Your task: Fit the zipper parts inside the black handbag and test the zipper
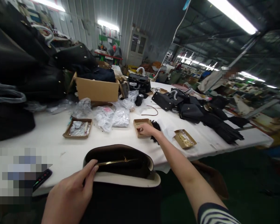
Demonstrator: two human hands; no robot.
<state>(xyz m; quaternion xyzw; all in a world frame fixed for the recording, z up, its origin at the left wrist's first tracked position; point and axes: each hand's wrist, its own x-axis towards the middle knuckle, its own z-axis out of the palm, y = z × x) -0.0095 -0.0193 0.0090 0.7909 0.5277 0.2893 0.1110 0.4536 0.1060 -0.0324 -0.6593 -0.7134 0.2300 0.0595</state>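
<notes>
My left hand [71, 193] pinches the left rim of a dark handbag [128, 202] at the table's near edge. The bag's mouth gapes, showing a brown lining with a gold zipper [112, 162] and a pale band along the near rim. My right arm stretches forward, and my right hand [145, 129] is down in a small cardboard box [138, 120]. Its fingers are bent together; whatever they hold, if anything, is too small to name. Black strips [156, 127] lie beside that box, partly behind my wrist.
On the white table [70, 152] are a shallow box of wrapped small parts [78, 128], a box of gold-coloured hardware [185, 139] and plastic bags [104, 117]. Black bags [191, 109] are heaped right, larger ones [42, 71] left. A carton [96, 89] stands behind.
</notes>
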